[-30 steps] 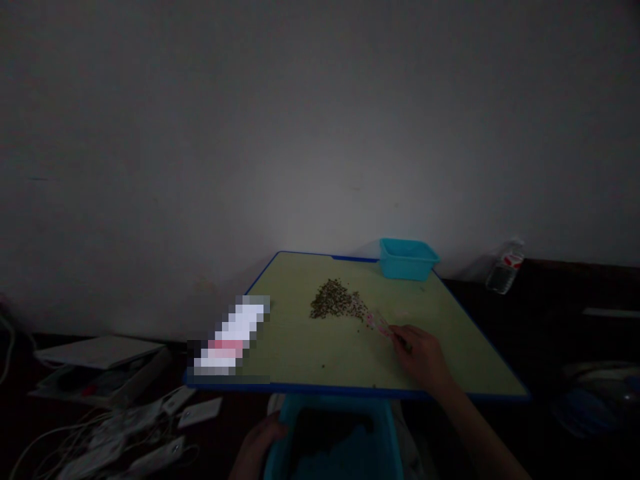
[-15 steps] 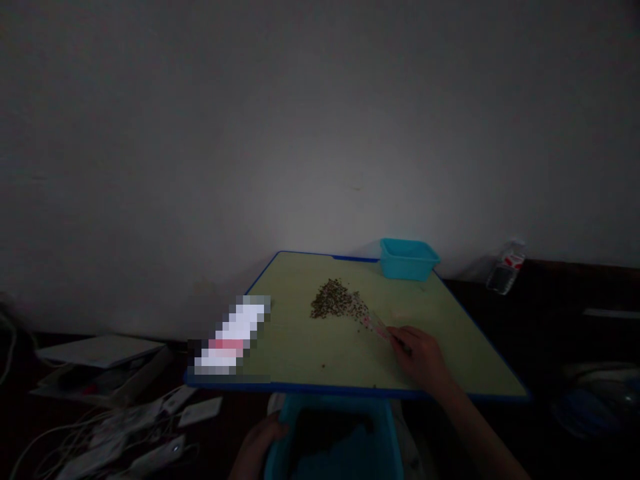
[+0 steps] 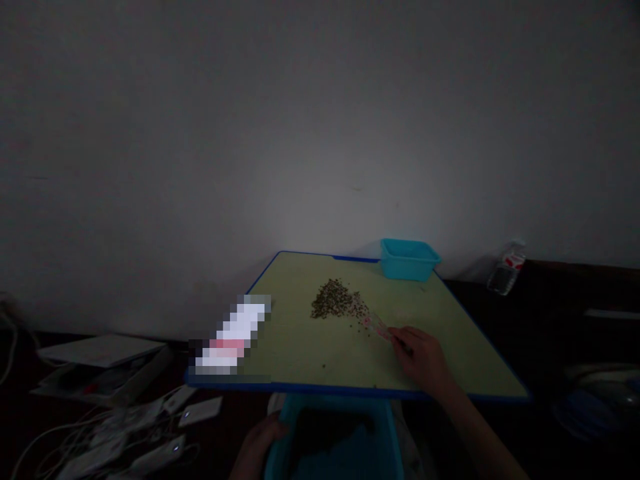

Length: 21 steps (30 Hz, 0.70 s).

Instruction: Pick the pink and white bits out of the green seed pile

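A pile of small dark grains (image 3: 333,299) lies on a pale green table (image 3: 300,340) with a blue edge. My right hand (image 3: 421,357) rests on the table right of the pile, fingers closed on a thin pinkish tool (image 3: 376,324) whose tip touches the pile's right fringe. Below the table's front edge, my left hand (image 3: 260,440) grips the left rim of a blue tub (image 3: 385,433) with dark contents.
A small blue tray (image 3: 407,259) stands at the table's far right corner. A plastic bottle (image 3: 505,268) leans against the wall to the right. Cables and white adapters (image 3: 125,440) and a flat box (image 3: 100,363) lie on the floor at left.
My right hand with the tool has shifted very slightly at the pile's edge. My left hand and the tub stay put.
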Each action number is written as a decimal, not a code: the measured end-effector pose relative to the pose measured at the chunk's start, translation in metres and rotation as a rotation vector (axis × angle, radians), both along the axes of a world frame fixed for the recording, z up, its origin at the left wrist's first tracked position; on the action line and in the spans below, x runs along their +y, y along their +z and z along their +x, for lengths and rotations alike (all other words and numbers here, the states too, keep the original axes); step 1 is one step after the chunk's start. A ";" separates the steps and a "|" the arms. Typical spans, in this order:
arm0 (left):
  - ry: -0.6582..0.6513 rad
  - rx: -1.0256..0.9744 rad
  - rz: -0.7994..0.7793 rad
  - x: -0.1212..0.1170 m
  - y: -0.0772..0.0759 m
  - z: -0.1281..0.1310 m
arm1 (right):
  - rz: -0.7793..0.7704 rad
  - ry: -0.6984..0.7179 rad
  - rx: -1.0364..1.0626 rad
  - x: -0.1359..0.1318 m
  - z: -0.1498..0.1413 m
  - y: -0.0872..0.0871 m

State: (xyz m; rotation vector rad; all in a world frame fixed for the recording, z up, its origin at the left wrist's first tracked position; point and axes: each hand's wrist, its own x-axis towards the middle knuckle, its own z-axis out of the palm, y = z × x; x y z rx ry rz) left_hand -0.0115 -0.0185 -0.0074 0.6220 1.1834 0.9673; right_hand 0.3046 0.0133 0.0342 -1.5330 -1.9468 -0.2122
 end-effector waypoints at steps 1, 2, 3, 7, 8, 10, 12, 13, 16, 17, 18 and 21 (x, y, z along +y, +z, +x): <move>0.008 0.001 0.000 0.000 0.001 0.000 | 0.006 -0.006 -0.001 0.000 0.000 0.000; 0.011 -0.001 0.001 0.000 0.002 0.000 | 0.016 -0.016 -0.001 0.000 0.001 0.000; 0.005 -0.005 0.004 0.000 0.003 0.000 | 0.027 -0.030 0.000 0.000 0.001 0.000; -0.048 0.003 -0.009 -0.001 0.011 0.001 | 0.038 -0.068 -0.003 0.001 0.002 -0.001; -0.052 0.011 -0.013 0.000 0.014 0.001 | 0.033 -0.072 -0.009 0.001 0.002 -0.002; -0.047 0.028 -0.018 -0.001 0.017 0.001 | 0.021 -0.076 -0.022 0.001 0.002 -0.002; -0.039 0.042 -0.016 -0.001 0.018 0.002 | 0.007 -0.077 -0.032 0.001 0.003 -0.002; -0.035 0.048 -0.013 -0.001 0.018 0.002 | 0.002 -0.077 -0.034 0.002 0.003 -0.003; -0.030 0.061 -0.002 -0.002 0.015 0.001 | 0.003 -0.072 -0.034 0.003 0.004 -0.003; -0.031 0.063 0.001 -0.003 0.013 0.001 | 0.005 -0.068 -0.034 0.004 0.004 -0.004; -0.031 0.067 0.006 -0.003 0.012 0.000 | 0.007 -0.064 -0.034 0.004 0.004 -0.004; -0.033 0.092 0.029 -0.003 0.010 -0.001 | 0.005 -0.057 -0.031 0.004 0.004 -0.005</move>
